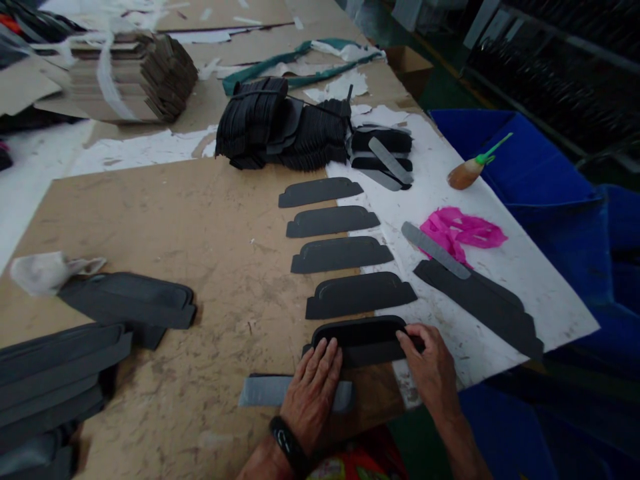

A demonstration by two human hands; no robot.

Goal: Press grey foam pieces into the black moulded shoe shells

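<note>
Nearest the table's front edge lies a dark flat piece with a curved top and stepped ends [373, 355], with a blacker rounded strip [365, 329] along its upper part. My left hand [314, 383] rests flat over its left end, fingers stretched out. At the right end, my right hand [425, 357] pinches the black strip's edge between thumb and fingers. Beneath my left hand is a grey strip [264, 391], partly hidden by it. Beyond, a row of similar dark pieces [360, 294] lies spaced up the table.
Black pieces stand bundled [285, 127] at the back, left of a glue bottle with green nozzle [465, 173]. Pink cloth [463, 230] and more dark pieces [480, 307] lie right. Dark stacks [50, 373] occupy the left. Blue bins [550, 173] stand beyond the right edge.
</note>
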